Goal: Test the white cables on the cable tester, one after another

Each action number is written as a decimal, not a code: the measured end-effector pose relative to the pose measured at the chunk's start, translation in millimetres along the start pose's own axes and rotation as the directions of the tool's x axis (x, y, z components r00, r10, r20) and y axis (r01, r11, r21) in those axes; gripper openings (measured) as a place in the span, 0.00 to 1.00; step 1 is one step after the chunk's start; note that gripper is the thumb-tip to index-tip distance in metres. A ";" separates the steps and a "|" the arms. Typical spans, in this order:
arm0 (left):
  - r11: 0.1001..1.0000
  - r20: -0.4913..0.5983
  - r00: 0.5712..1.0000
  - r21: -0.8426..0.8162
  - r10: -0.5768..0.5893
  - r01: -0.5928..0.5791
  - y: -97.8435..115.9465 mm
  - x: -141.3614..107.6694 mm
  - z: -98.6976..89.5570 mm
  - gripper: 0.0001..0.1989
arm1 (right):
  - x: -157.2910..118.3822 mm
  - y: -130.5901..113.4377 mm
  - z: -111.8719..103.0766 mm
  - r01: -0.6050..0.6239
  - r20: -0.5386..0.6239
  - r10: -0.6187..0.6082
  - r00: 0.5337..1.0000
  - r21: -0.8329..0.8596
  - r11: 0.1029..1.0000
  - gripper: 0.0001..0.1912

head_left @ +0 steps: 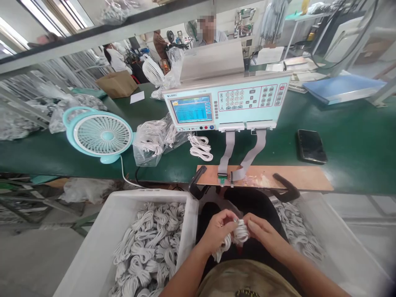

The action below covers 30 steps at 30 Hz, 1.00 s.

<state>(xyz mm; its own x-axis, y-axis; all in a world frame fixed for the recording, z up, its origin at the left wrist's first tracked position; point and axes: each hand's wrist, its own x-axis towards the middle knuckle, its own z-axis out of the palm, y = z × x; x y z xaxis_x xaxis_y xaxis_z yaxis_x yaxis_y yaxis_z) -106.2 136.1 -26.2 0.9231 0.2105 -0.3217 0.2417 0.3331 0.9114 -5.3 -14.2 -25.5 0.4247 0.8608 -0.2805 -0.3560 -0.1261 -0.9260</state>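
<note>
Above my lap, a coiled white cable [241, 232] is held between both hands. My left hand [220, 231] is closed around one side of it, and a second loop of white cable [223, 248] hangs under that palm. A small dark-tipped end shows near the left thumb. My right hand [261, 233] pinches the coil from the other side, its fingertips partly hidden. Beyond the hands, a wooden board [306, 176] carries small connectors on grey ribbon cables [254, 150] that run up to a cable tester [225, 103] with a lit screen.
On my left stands a white bin [102, 231] full of bundled cables; another bin [337, 235] is at right. Black clamps [196, 183] grip the bench edge. A turquoise fan [103, 134], bagged cables [151, 140], a loose cable bundle [200, 147] and a phone [311, 145] lie on the green bench.
</note>
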 end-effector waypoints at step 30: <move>0.999 -0.170 0.985 0.051 0.011 -0.002 32.7 38.9 -15.2 0.05 | 72.9 -16.8 2.6 0.200 -0.277 -0.312 0.909 -0.368 0.908 0.17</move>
<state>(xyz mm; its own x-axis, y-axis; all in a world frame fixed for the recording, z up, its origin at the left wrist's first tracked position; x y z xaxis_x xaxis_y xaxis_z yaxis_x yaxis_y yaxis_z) -67.0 169.2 -12.9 0.8615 0.3673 -0.3505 0.2543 0.2852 0.9241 29.4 52.0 -29.7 0.7274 0.6853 -0.0358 0.0680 -0.1239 -0.9900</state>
